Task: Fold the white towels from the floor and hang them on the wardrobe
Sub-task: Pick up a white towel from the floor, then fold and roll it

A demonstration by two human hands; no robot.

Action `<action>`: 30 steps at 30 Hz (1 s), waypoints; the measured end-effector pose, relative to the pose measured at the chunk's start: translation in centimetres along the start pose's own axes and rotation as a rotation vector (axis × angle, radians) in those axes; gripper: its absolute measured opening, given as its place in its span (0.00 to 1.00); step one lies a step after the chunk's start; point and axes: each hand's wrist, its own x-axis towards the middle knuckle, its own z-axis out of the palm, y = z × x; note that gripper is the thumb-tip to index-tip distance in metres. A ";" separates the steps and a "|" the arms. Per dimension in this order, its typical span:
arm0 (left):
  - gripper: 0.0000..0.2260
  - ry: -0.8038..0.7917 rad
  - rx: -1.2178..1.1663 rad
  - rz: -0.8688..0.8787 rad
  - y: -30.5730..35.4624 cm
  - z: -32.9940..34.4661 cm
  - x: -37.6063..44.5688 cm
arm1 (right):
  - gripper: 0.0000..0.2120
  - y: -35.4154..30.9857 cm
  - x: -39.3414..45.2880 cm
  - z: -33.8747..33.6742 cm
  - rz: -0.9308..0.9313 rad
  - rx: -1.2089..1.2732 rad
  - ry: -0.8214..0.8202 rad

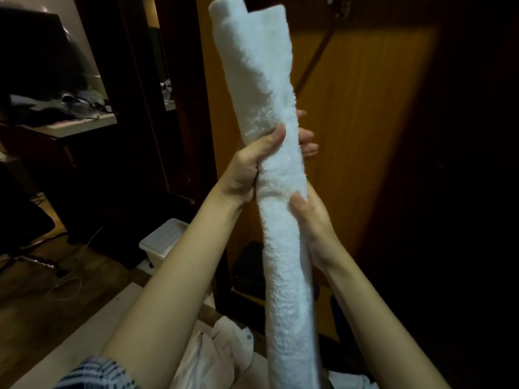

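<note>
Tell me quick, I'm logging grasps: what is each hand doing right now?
Left hand: closed around the white towel, thumb in front, fingers wrapped behind.
Right hand: closed on the same towel, just below the left.

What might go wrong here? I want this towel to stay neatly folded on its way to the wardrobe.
The towel is long, and both the left hand and right hand grip only its middle, so the free top end could flop open. Its lower end hangs towards the white cloth below and might snag or drag on it.

White towel [280, 175] folded narrow, upright before wooden wardrobe [365, 108].
</note>
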 end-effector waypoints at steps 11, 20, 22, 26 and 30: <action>0.28 -0.080 -0.114 -0.070 -0.2 0.0 3.0 | 0.10 5.2 -2.5 -0.5 -0.024 -0.101 0.135; 0.30 -0.022 -0.071 -0.051 0.3 -1.6 2.3 | 0.19 12.6 -6.0 -1.3 0.324 -0.453 0.250; 0.30 0.035 -0.050 -0.038 0.0 -1.9 1.9 | 0.18 12.0 -5.7 -0.7 0.224 -0.576 0.461; 0.14 0.213 0.073 -0.006 -0.5 -1.4 1.9 | 0.06 8.6 -5.3 1.8 -0.093 -0.468 0.646; 0.05 0.438 0.207 0.008 -0.7 0.3 2.2 | 0.20 9.4 -5.2 2.9 -0.036 -0.543 0.539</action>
